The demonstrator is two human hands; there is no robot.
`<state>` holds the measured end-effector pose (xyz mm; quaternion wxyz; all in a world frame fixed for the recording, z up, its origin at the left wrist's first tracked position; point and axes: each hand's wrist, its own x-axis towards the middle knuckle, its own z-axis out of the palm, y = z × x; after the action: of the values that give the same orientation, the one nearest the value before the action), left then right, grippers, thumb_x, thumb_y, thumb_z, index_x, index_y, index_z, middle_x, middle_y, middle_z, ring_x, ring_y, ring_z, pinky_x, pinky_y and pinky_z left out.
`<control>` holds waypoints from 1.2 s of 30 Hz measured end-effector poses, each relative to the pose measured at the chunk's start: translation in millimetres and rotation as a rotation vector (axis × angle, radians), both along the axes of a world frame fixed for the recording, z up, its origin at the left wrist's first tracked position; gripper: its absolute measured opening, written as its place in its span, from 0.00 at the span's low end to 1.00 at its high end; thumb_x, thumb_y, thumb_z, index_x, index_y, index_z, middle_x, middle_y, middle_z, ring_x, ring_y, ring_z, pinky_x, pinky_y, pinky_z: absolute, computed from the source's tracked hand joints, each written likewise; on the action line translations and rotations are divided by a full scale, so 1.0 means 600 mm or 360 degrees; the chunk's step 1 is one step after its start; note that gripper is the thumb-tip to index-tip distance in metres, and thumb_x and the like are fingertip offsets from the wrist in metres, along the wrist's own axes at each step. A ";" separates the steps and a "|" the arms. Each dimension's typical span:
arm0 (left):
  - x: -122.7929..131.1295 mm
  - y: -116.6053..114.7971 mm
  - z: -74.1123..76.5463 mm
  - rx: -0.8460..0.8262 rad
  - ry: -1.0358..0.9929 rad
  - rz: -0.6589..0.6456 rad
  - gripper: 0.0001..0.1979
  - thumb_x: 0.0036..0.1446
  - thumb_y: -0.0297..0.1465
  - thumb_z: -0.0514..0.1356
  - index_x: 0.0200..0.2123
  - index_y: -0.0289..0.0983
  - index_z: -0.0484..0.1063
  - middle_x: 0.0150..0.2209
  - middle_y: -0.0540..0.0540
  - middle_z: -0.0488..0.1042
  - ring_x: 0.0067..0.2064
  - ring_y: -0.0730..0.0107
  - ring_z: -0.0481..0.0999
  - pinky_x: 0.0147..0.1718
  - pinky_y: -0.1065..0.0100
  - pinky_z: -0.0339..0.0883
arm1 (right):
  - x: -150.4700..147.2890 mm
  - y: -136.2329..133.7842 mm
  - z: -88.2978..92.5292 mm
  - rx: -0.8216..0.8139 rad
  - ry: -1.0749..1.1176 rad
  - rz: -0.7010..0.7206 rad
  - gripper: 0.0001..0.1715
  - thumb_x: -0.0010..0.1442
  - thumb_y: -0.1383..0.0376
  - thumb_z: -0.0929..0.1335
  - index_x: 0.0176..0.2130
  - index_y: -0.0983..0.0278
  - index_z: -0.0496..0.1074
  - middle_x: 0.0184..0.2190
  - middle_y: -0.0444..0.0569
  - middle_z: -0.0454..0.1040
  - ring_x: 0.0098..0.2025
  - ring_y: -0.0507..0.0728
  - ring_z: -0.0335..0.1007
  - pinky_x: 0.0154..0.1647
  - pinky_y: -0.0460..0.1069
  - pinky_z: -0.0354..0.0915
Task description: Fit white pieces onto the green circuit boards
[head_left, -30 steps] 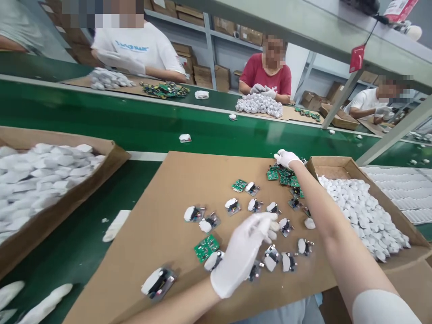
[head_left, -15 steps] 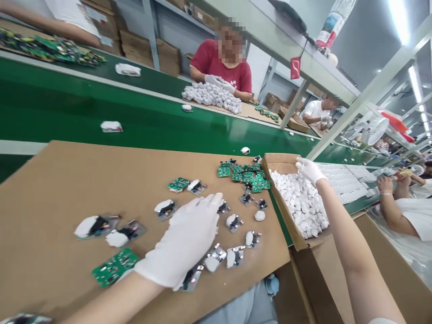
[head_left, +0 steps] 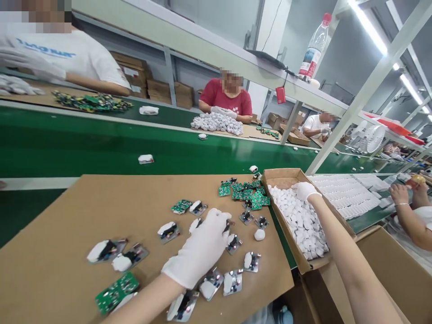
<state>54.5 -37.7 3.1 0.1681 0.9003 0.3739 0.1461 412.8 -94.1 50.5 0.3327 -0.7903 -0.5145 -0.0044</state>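
Note:
My gloved left hand (head_left: 204,247) is over the cardboard sheet, its fingers closed at the edge of a small circuit board (head_left: 230,222) that they partly cover. Around it lie circuit boards bearing white pads, such as one board (head_left: 232,243) just beside the fingers and another (head_left: 212,284) below the palm. A loose round white piece (head_left: 259,234) rests to the right. My gloved right hand (head_left: 306,191) reaches into a cardboard box among small white pieces (head_left: 300,220). Its fingers are curled down, and their tips are hidden.
Green boards (head_left: 248,191) are heaped at the cardboard sheet's (head_left: 141,198) far right corner. Beyond runs a green conveyor belt (head_left: 84,148) carrying white-covered boards. The cardboard box (head_left: 286,240) stands at the right, near rows of white parts (head_left: 347,193). Co-workers sit across the belt and at right.
My right hand has gone from the box's far rim down into the white pieces. My left fingers have curled in around a circuit board. The head view has tilted up.

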 end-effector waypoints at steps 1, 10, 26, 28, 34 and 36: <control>-0.005 0.001 0.001 -0.0147 -0.0162 0.0012 0.15 0.55 0.27 0.57 0.46 0.35 0.75 0.37 0.41 0.76 0.40 0.55 0.78 0.43 0.59 0.68 | -0.003 0.000 -0.001 -0.0155 -0.0026 -0.0098 0.18 0.67 0.59 0.67 0.54 0.63 0.69 0.53 0.53 0.71 0.49 0.59 0.72 0.49 0.57 0.72; -0.036 0.001 -0.027 -0.1856 -0.1254 -0.0179 0.27 0.52 0.34 0.65 0.56 0.39 0.68 0.43 0.46 0.76 0.44 0.64 0.76 0.45 0.63 0.67 | -0.037 -0.016 0.005 -0.0255 0.0031 -0.0403 0.17 0.67 0.58 0.67 0.51 0.66 0.71 0.50 0.54 0.73 0.49 0.59 0.73 0.51 0.58 0.70; -0.060 -0.019 -0.005 -0.2228 -0.1555 -0.0232 0.23 0.46 0.35 0.73 0.46 0.36 0.76 0.41 0.42 0.77 0.47 0.57 0.76 0.48 0.59 0.70 | -0.457 -0.100 -0.068 0.0667 0.0578 0.0375 0.12 0.63 0.64 0.70 0.47 0.53 0.78 0.50 0.48 0.75 0.52 0.56 0.73 0.50 0.49 0.72; -0.062 -0.020 0.002 -0.2292 -0.1588 -0.0236 0.23 0.46 0.34 0.74 0.46 0.37 0.77 0.40 0.44 0.77 0.46 0.59 0.76 0.49 0.62 0.70 | -0.459 -0.094 -0.082 0.0740 0.0558 0.0287 0.13 0.63 0.65 0.70 0.48 0.53 0.78 0.51 0.48 0.75 0.53 0.56 0.73 0.53 0.50 0.71; -0.062 -0.026 0.005 -0.2650 -0.1857 -0.0376 0.18 0.46 0.37 0.74 0.42 0.40 0.81 0.36 0.48 0.75 0.43 0.67 0.75 0.46 0.68 0.70 | -0.455 -0.096 -0.083 0.0830 0.0584 0.0353 0.14 0.65 0.64 0.69 0.50 0.50 0.77 0.50 0.44 0.77 0.52 0.54 0.74 0.50 0.46 0.73; -0.061 -0.026 -0.003 -0.2688 -0.1915 -0.0386 0.19 0.44 0.37 0.75 0.41 0.40 0.81 0.33 0.50 0.73 0.38 0.72 0.73 0.41 0.72 0.70 | -0.455 -0.096 -0.082 0.0798 0.0514 0.0383 0.16 0.66 0.64 0.68 0.51 0.49 0.76 0.51 0.43 0.76 0.53 0.53 0.74 0.50 0.45 0.73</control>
<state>18.2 -53.3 1.0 0.9150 0.2999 0.1160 0.2436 139.8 -151.4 1.1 0.5926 -0.6077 -0.5276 0.0339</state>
